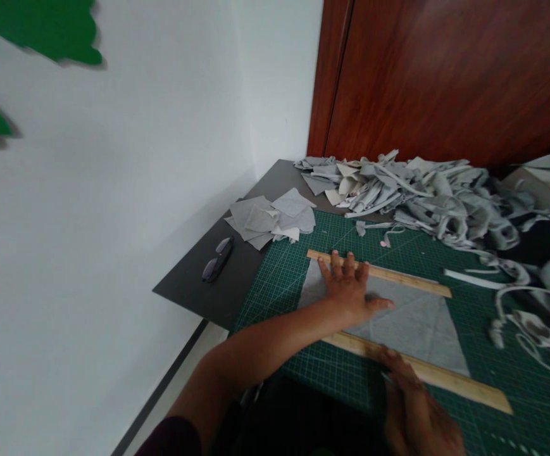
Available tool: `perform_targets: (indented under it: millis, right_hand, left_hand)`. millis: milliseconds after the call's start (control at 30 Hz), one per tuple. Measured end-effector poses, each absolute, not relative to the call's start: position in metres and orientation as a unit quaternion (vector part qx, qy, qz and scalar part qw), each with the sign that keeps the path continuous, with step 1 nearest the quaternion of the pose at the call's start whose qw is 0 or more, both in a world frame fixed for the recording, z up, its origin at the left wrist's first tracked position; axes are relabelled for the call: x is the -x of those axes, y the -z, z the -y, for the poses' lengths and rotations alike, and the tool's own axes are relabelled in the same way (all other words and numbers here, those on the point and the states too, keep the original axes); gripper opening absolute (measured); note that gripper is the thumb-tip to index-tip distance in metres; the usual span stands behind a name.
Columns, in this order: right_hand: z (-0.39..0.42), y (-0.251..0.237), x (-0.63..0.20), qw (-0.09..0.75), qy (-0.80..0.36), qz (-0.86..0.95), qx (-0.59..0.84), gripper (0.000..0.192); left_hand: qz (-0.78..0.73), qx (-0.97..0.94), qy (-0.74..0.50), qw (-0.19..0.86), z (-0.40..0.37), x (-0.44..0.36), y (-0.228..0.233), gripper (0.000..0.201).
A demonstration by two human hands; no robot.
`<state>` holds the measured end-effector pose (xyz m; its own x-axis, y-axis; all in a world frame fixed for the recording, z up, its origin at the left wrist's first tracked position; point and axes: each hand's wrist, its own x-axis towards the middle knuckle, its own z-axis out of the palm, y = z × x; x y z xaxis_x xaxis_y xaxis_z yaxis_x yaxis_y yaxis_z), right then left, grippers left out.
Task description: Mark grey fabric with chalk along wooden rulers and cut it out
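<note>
My left hand [348, 286] lies flat with fingers spread on a grey fabric piece [412, 323] spread over a green cutting mat [279, 285]. Its fingertips reach a wooden ruler [398, 276] along the fabric's far edge. A second wooden ruler [450, 375] lies along the near edge of the fabric. My right hand [417, 408] rests at that near ruler, fingertips touching it; whether it holds a small tool is unclear.
A stack of cut grey squares [272, 220] sits at the mat's far left corner. A large heap of grey fabric scraps and strips [445, 196] fills the back and right. Glasses [218, 259] lie on the dark table [193, 288] near the white wall.
</note>
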<state>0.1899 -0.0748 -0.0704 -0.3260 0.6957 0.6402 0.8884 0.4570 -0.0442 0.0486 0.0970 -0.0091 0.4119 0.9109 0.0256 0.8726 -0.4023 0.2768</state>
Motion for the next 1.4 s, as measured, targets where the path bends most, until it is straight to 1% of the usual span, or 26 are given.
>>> perform_targets:
  millis: [67, 133, 200, 333, 400, 500, 600, 733, 867, 967, 1033, 1133, 1200, 1300, 1400]
  right_hand:
    - [0.076, 0.070, -0.190, 0.304, 0.159, 0.795, 0.500, 0.032]
    - [0.076, 0.070, -0.190, 0.305, 0.161, 0.795, 0.498, 0.032]
    - [0.076, 0.071, -0.189, 0.309, 0.165, 0.793, 0.499, 0.032]
    - [0.075, 0.070, -0.189, 0.311, 0.153, 0.792, 0.502, 0.032]
    - [0.075, 0.069, -0.188, 0.309, 0.146, 0.792, 0.505, 0.032]
    - [0.076, 0.068, -0.188, 0.307, 0.147, 0.792, 0.507, 0.033]
    - [0.077, 0.067, -0.188, 0.307, 0.149, 0.794, 0.503, 0.035]
    - [0.076, 0.064, -0.188, 0.301, 0.154, 0.794, 0.505, 0.033]
    - [0.074, 0.060, -0.184, 0.300, 0.162, 0.795, 0.502, 0.031]
    - [0.073, 0.056, -0.180, 0.314, 0.170, 0.783, 0.509, 0.030]
    - [0.073, 0.054, -0.178, 0.318, 0.171, 0.782, 0.509, 0.030]
    - [0.074, 0.053, -0.178, 0.317, 0.171, 0.783, 0.508, 0.030]
    - [0.074, 0.054, -0.179, 0.317, 0.173, 0.782, 0.508, 0.030]
    - [0.073, 0.055, -0.179, 0.316, 0.174, 0.782, 0.508, 0.031]
    - [0.072, 0.057, -0.179, 0.318, 0.170, 0.781, 0.510, 0.033]
  left_hand:
    - [-0.546, -0.827, -0.093, 0.096, -0.103, -0.049, 0.009, 0.101]
    - [-0.555, -0.824, -0.093, 0.065, -0.110, -0.048, 0.008, 0.088]
    - [-0.552, -0.829, -0.084, 0.031, -0.118, -0.046, 0.004, 0.070]
    - [-0.513, -0.854, -0.084, -0.004, -0.137, -0.035, -0.005, 0.027]
    - [-0.486, -0.866, -0.112, -0.011, -0.147, -0.029, -0.005, 0.020]
    - [-0.456, -0.878, -0.146, 0.014, -0.158, -0.023, -0.002, 0.014]
    - [-0.455, -0.874, -0.169, 0.018, -0.162, -0.021, 0.000, 0.013]
    - [-0.432, -0.886, -0.170, -0.014, -0.159, -0.021, -0.003, 0.011]
    - [-0.407, -0.898, -0.161, -0.040, -0.151, -0.022, -0.016, 0.023]
    - [-0.430, -0.881, -0.194, -0.026, -0.143, -0.023, -0.027, 0.031]
    - [-0.459, -0.856, -0.234, 0.035, -0.139, -0.022, -0.032, 0.032]
    - [-0.459, -0.814, -0.301, 0.188, -0.138, -0.018, -0.034, 0.032]
    - [-0.444, -0.788, -0.330, 0.268, -0.142, -0.014, -0.031, 0.034]
    - [-0.458, -0.757, -0.330, 0.329, -0.152, -0.012, -0.026, 0.032]
    - [-0.486, -0.747, -0.298, 0.343, -0.161, -0.013, -0.020, 0.020]
